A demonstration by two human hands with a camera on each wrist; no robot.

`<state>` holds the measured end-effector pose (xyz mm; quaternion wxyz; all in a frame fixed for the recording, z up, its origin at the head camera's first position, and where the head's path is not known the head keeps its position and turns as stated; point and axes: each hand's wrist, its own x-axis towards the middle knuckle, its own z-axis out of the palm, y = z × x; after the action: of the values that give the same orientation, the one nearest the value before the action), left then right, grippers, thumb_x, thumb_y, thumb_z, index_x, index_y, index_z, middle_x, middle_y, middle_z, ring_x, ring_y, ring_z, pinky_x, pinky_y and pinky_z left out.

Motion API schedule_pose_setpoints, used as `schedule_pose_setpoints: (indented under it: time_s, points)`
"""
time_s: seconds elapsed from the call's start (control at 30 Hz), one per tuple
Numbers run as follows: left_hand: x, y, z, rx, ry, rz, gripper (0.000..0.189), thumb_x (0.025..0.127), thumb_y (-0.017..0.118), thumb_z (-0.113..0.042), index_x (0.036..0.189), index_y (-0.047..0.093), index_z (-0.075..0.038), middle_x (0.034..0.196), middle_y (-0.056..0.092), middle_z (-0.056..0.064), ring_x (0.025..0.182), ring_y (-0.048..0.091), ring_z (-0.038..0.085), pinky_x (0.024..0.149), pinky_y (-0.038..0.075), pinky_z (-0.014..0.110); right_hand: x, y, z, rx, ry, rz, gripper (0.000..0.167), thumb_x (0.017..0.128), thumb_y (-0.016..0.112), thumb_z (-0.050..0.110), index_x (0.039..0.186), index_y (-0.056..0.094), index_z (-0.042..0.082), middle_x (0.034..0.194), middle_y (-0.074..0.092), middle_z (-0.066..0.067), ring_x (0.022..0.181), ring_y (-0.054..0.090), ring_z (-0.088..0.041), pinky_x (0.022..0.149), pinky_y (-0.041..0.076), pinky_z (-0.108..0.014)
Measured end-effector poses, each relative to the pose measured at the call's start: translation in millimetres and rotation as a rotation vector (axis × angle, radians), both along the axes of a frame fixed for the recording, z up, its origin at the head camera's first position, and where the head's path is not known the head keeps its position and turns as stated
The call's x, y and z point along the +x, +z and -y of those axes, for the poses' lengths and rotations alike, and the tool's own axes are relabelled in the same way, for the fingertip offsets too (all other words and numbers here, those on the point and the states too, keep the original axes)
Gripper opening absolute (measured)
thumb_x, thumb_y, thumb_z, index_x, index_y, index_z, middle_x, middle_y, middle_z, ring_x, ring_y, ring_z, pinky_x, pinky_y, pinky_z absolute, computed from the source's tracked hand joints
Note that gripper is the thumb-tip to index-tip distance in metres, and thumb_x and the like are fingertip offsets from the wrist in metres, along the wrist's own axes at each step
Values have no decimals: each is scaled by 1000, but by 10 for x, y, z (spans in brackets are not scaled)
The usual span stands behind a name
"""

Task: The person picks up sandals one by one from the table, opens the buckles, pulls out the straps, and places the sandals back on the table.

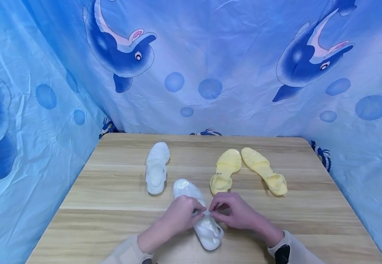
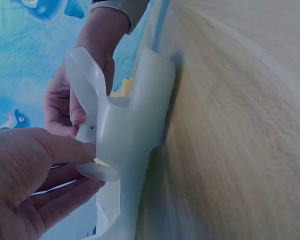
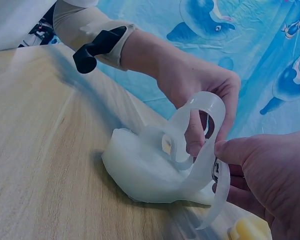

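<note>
**White sandal, straps between both hands**

Fingers: we count two pinches, the left hand [image 1: 187, 212] on one strap [image 2: 108, 173], the right hand [image 1: 233, 212] on another strap [image 3: 221, 200] bearing a metal fitting [image 3: 216, 170]. Fingertips nearly meet over the sandal; we rank neither hand nearer and judge that narrow gap decisive.

White sandal [image 1: 207, 234]: sole down on the surface [image 1: 111, 212], below the fingers; long axis slanting between the hands, toe away-left, heel near-right.

Outward: we list a second white sandal [image 1: 156, 176], beyond and left; yellow sandals [image 1: 229, 161], beyond the right hand.
</note>
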<state>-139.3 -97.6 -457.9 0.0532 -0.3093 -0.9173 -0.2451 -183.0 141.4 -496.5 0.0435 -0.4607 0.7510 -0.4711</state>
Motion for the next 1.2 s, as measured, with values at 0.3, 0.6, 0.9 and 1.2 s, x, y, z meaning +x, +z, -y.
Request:
schedule_pose_setpoints:
  time_s: [0.3, 0.6, 0.9, 1.2]
  points:
    - [-34, 25, -8, 69, 9, 113, 15, 87, 85, -19, 99, 84, -10, 90, 83, 0, 80, 74, 2, 74, 59, 14, 4, 13, -1, -7, 10, 2, 13, 94, 81, 8, 101, 73, 17, 97, 77, 2, 92, 73, -3, 79, 65, -24]
    - [-79, 58, 41, 96, 30, 255, 11, 86, 87, -17, 95, 86, -12, 89, 84, -1, 75, 70, -3, 69, 56, 12, -11, 6, -20, 2, 9, -12, 14, 94, 80, 7, 102, 73, 16, 98, 76, 3, 93, 74, -4, 80, 65, -23]
    - [-130, 84, 113, 95, -4, 285, 11, 87, 86, -18, 96, 85, -13, 84, 81, -5, 69, 64, -3, 65, 52, 13, -8, 26, 26, 9, 9, -20, 11, 95, 80, 9, 102, 74, 16, 97, 76, 5, 93, 74, -3, 79, 65, -23]
    - [-112, 74, 104, 90, -1, 272, 10, 87, 87, -19, 96, 86, -14, 86, 83, -2, 57, 50, -12, 56, 47, 11, -5, 7, 19, 2, 4, -1, 12, 95, 80, 8, 102, 74, 15, 98, 77, 3, 93, 74, -3, 79, 65, -22]
